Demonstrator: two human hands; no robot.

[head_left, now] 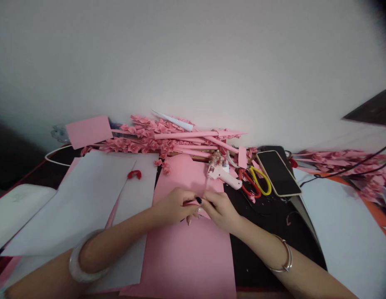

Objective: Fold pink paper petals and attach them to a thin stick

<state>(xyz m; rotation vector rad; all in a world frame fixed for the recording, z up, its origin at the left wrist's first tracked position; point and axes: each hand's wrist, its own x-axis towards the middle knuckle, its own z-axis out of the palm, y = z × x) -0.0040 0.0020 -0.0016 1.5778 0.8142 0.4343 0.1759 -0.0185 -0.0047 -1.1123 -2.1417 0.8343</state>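
My left hand (174, 205) and my right hand (220, 209) meet at the fingertips above a pink paper sheet (189, 257). Both have their fingers closed in a pinch, and whatever sits between them is too small and covered to make out. Just beyond the right hand lies a white glue gun (225, 177), its nozzle end turned to the left. Two small pink paper flowers (165, 167) rest by the far left edge of the pink sheet.
White paper sheets (80, 199) lie at left with a small red object (134, 175). Scissors with red and yellow handles (260, 181) and a phone (278, 172) are at right. Pink paper flower stems (143, 143) line the wall. A cable (342, 169) crosses at far right.
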